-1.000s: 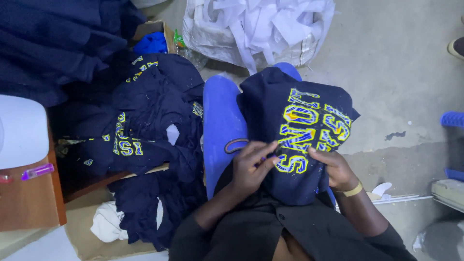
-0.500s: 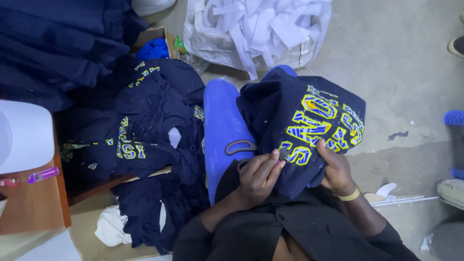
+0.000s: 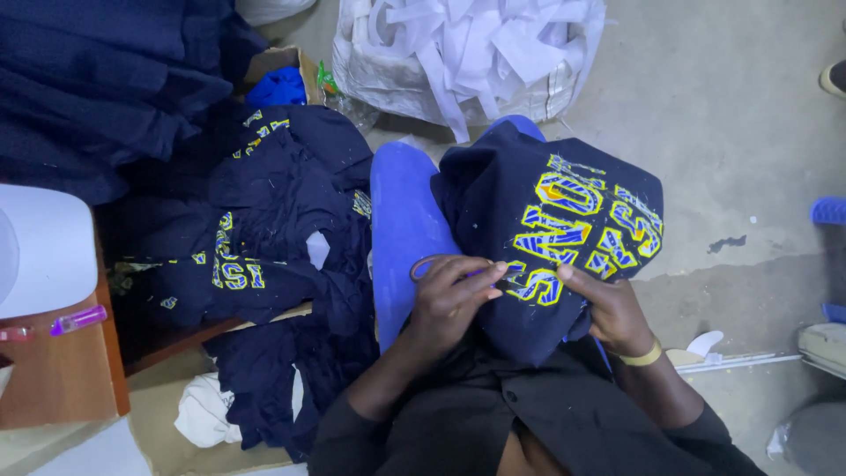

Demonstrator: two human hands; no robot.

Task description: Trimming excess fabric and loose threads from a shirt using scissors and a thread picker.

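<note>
Right now we are looking down at a navy garment (image 3: 538, 238) with yellow and blue embroidered lettering, which is lying draped over our lap and over a blue cushioned seat (image 3: 401, 238) near the middle of the scene. Our left hand (image 3: 454, 295) is resting on the garment's near left edge, its fingers curled and pinching at the cloth just beside the lettering, with a thin dark loop (image 3: 423, 264), perhaps scissors or a band, showing just left of its knuckles; we cannot tell exactly what that loop is. Our right hand (image 3: 612, 308) is gripping the garment from the near right, thumb pressing on the lettering and fingers closed around the fabric underneath, and it is wearing a yellow band (image 3: 643, 355) at the wrist. To the left, a heap of similar navy garments (image 3: 282, 229) is lying piled up, some showing the same lettering. Farther left a wooden surface (image 3: 62, 370) is carrying a white rounded object (image 3: 44, 247) and a small purple item (image 3: 77, 319). At the far side a clear bag of white fabric strips (image 3: 467, 53) is sitting on the grey concrete floor (image 3: 731, 115), and a bright blue cloth (image 3: 278, 88) is lying in a cardboard box (image 3: 273, 63) just left of it.
</note>
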